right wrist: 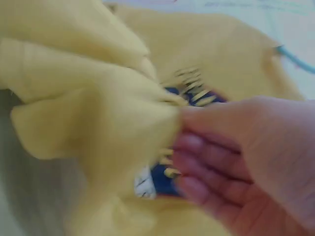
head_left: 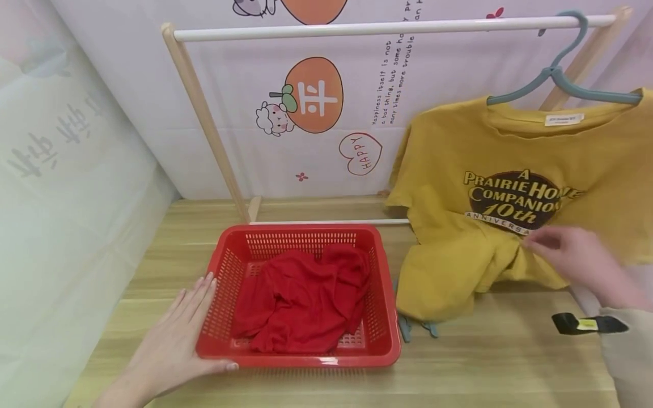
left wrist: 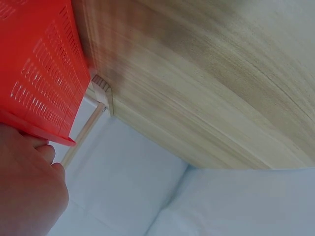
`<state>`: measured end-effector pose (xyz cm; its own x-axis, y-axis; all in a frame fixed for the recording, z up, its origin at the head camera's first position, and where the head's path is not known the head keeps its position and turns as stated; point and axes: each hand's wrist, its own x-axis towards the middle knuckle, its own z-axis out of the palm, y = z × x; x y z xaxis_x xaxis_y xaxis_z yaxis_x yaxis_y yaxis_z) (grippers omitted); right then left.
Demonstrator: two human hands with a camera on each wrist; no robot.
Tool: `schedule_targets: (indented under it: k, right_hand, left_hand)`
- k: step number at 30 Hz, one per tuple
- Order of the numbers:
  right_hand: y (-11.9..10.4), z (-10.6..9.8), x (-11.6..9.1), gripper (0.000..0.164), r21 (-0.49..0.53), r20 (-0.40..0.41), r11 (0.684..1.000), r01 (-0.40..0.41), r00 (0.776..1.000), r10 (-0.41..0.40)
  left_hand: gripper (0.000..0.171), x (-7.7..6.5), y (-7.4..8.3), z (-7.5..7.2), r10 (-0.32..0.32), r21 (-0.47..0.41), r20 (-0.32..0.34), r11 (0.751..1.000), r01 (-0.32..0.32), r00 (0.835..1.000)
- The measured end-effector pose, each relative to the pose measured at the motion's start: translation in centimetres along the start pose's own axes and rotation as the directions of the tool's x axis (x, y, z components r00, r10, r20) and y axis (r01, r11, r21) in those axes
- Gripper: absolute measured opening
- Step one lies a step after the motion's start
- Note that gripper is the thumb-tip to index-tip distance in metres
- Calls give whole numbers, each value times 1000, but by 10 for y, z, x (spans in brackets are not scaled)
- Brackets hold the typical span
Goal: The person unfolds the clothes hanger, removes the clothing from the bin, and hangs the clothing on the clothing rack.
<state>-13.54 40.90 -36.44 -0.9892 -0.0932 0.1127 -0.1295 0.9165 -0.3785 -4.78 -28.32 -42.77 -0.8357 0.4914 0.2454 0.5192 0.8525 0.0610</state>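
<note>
A yellow T-shirt (head_left: 439, 170) with a dark printed emblem hangs on a blue-green hanger (head_left: 553, 72). My right hand (head_left: 586, 258) pinches its cloth just below the print, and the lower part is bunched up toward the left. In the right wrist view, the gathered fabric (right wrist: 118, 113) meets the thumb and fingertips. My left hand (head_left: 176, 331) rests against the near left corner of a red plastic basket (head_left: 224, 266), its fingers extended along the left side and its thumb by the front rim. Inside the basket lies a crumpled red garment (head_left: 306, 300).
A rack with a white top rail (head_left: 357, 27) and wooden posts (head_left: 204, 119) stands behind the basket. Blue-green hanger parts (head_left: 415, 326) show on the wooden tabletop (head_left: 490, 362) beneath the shirt's hem. A printed white covering (head_left: 245, 164) backs the rack.
</note>
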Motion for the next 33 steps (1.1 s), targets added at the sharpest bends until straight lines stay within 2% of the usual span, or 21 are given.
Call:
schedule_targets:
  k: [3, 5, 8, 11, 15, 19, 22, 27, 33]
  right_hand:
    - [12, 7, -5, 28, -29, 151, 1000, 10, 989, -6]
    - [11, 14, -5, 34, -23, 190, 1000, 11, 982, -6]
    - [-1, 26, -2, 36, 1, 114, 999, 52, 992, -52]
    - [-20, 43, 8, 38, 39, 60, 993, 113, 992, -115]
    - [-45, 77, 29, 42, 95, 103, 980, 173, 978, -182]
    - [-62, 106, 50, 38, 94, 125, 975, 202, 969, -213]
    - [-66, 121, 61, 26, 62, 133, 978, 201, 969, -207]
    - [-66, 133, 70, 6, 40, 163, 975, 218, 961, -221]
    - [-65, 139, 74, 16, 56, 165, 978, 202, 964, -208]
  left_hand:
    - [136, 0, 0, 0, 5, 1, 0, 1000, -5, 1000]
    - [136, 0, 0, 0, 5, 1, 1, 1000, -5, 1000]
    - [135, 0, 0, 0, 4, 0, 3, 1000, -4, 1000]
    - [135, -1, 0, 0, 7, 2, -2, 1000, -7, 1000]
    - [135, -1, 0, 0, 13, 7, -10, 1000, -13, 1000]
    - [135, 0, 0, 0, 16, 9, -10, 1000, -16, 1000]
    - [136, 0, -1, 1, 17, 9, -10, 1000, -16, 1000]
    - [136, -1, -1, 3, 15, 7, -9, 1000, -15, 1000]
    - [136, -1, -2, 3, 17, 6, -14, 1000, -17, 1000]
